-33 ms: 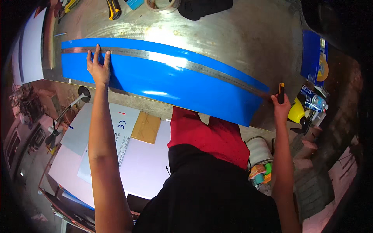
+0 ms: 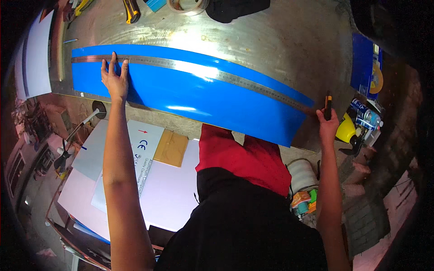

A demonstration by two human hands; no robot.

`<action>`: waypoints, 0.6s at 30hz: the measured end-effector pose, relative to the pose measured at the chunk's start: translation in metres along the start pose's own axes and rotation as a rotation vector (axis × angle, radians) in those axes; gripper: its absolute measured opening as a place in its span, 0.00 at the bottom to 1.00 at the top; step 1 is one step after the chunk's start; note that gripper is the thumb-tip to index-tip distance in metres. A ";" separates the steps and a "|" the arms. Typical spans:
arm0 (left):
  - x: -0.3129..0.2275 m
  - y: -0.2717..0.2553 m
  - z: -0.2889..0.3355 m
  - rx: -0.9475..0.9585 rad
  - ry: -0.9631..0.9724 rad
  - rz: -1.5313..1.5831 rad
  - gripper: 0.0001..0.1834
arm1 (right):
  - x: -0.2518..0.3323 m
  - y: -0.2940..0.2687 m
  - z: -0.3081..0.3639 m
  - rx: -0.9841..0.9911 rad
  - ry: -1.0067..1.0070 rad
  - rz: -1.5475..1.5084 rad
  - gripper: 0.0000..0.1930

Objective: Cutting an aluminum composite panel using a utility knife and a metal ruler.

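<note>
One blue sheet (image 2: 194, 97), flat on the bench (image 2: 294, 58), under a ruler (image 2: 194, 68). Touched near the ruler's left end by the left hand (image 2: 116, 83), fingers spread. Gripped in the right hand (image 2: 328, 124), just past the sheet's right end, a cutter (image 2: 328, 105). Farther off, a yellow knife (image 2: 131, 12) and a tape roll (image 2: 192, 12).

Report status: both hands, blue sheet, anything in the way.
Left hand spread on steel ruler. Blue sheet lying under ruler. Right hand gripping cutter, off the sheet's right end. Yellow-black knife beyond sheet's far edge, not in the way.
</note>
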State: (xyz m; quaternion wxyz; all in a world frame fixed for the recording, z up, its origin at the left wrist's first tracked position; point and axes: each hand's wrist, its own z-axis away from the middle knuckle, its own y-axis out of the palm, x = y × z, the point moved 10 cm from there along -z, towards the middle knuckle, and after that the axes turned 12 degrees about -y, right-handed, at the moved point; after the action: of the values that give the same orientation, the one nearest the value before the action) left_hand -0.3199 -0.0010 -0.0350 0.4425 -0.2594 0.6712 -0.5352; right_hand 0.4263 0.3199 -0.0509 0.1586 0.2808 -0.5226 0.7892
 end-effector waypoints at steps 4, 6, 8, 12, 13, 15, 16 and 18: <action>-0.002 -0.001 0.000 0.023 -0.007 0.027 0.34 | 0.000 0.002 0.002 -0.011 0.017 0.003 0.17; -0.002 -0.002 0.000 0.032 -0.005 0.032 0.33 | -0.002 0.003 0.002 0.013 0.059 0.064 0.18; -0.001 -0.001 0.000 0.029 -0.021 0.037 0.33 | -0.004 0.001 0.004 -0.013 0.055 0.088 0.19; 0.000 0.000 -0.001 0.041 -0.046 0.049 0.33 | 0.004 0.003 0.005 -0.006 0.065 0.028 0.21; 0.000 -0.001 0.000 0.038 -0.035 0.050 0.33 | 0.005 0.003 0.005 -0.003 0.065 0.026 0.21; -0.002 -0.001 0.000 0.034 -0.025 0.049 0.33 | 0.007 0.001 0.004 0.010 0.062 0.080 0.19; -0.003 -0.001 0.001 0.026 -0.026 0.031 0.33 | 0.008 0.001 0.004 0.012 0.060 0.079 0.19; -0.001 -0.004 0.000 0.008 -0.029 0.004 0.33 | 0.009 0.003 0.002 0.026 0.060 0.044 0.17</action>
State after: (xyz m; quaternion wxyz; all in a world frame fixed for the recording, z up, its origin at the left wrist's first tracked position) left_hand -0.3199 -0.0011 -0.0309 0.4543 -0.2639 0.6632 -0.5330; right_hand 0.4180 0.3164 -0.0465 0.1530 0.2475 -0.5133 0.8074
